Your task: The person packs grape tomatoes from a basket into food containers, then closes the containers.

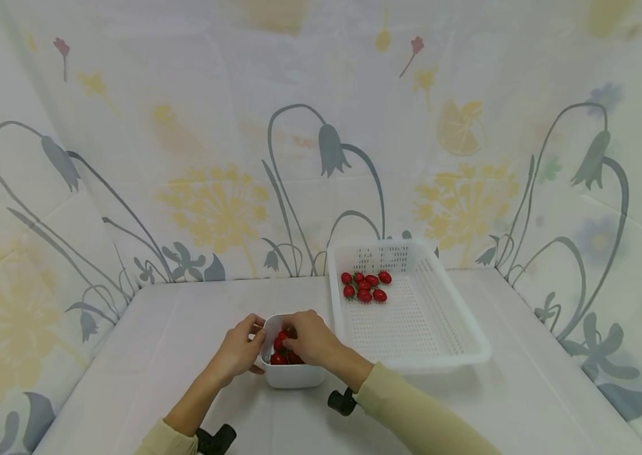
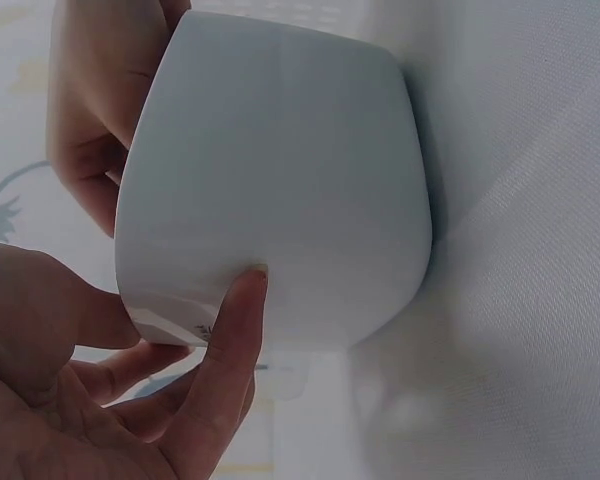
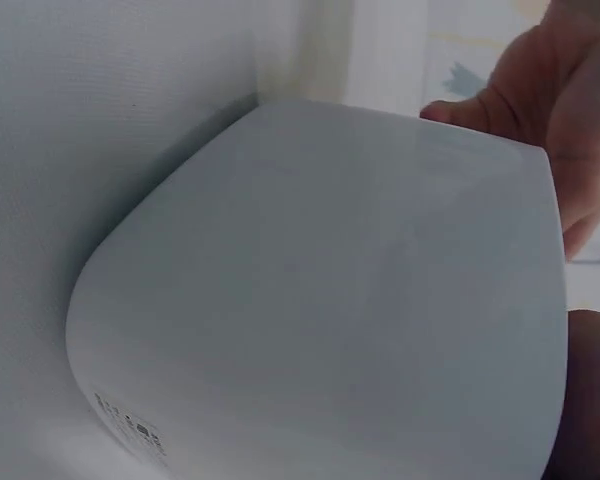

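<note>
gripped white tub (image 1: 295,378) with left hand (image 1: 237,349); rested right hand (image 1: 312,341), nearer perforated basket (image 1: 412,322), over cherry tomatoes (image 1: 278,359) inside, could not tell whether pinching.

Hands (image 1: 311,339) bare; sleeves (image 1: 420,411) pale yellow, plain; black, stubby wrist cameras (image 1: 341,403) at both cuffs (image 1: 372,384).

from my end the right hand (image 1: 316,341) blocks some tomatoes (image 1: 278,359) in the white container (image 1: 295,379), so no clue on the count or whether its fingers pinch one. both wrist cams just get wall, tomatoes hidden. printed label (image 3: 135,432)? too blurry for me. right sleeve (image 1: 420,411) runs off the bottom.
</note>
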### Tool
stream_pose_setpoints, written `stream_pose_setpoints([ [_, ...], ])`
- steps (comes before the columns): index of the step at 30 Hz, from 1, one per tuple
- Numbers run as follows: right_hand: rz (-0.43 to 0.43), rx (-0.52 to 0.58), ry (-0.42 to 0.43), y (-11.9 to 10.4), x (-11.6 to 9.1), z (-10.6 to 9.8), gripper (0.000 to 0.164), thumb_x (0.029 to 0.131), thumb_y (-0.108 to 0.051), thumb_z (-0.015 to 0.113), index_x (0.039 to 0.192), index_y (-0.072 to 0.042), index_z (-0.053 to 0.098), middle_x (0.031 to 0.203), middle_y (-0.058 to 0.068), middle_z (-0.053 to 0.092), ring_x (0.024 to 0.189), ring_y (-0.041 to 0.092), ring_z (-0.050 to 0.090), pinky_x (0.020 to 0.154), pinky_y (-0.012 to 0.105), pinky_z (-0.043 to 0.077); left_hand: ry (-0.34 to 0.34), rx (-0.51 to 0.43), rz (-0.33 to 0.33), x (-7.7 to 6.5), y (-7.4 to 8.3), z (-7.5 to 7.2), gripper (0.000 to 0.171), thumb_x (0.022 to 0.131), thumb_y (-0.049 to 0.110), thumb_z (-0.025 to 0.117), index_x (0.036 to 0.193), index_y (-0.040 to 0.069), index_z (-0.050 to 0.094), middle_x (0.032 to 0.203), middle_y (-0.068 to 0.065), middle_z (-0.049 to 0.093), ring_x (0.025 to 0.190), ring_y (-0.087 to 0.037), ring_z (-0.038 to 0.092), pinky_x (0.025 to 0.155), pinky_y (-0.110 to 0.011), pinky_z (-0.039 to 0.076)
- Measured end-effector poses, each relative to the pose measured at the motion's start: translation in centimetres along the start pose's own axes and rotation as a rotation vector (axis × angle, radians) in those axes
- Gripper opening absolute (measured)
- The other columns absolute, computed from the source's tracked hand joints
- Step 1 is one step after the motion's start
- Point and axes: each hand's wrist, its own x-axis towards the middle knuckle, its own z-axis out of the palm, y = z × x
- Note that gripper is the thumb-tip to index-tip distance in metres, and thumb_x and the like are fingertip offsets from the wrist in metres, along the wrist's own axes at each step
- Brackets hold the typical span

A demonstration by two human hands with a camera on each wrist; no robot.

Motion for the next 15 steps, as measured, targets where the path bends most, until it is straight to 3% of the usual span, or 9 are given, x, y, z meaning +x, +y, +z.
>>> stream_pose_setpoints([
  [15, 0.007, -0.139, 0.058, -0.23, -0.12, 0.73, 0.009, 0.09, -0.004, 0.077, 0.098, -0.003, 0.073, 0.088, 0.004, 0.073, 0.076, 0.01, 0.061, 0.072, 0.022, 0.057, 0.001, 0.008, 0.001, -0.15, 0.17, 0.06, 0.019, 0.105, 0.006, 0.049, 0.122, -0.001, 0.054, 0.131, -0.029, 0.058, 0.101, -0.041, 0.065, 0.052, -0.039, 0.063],
])
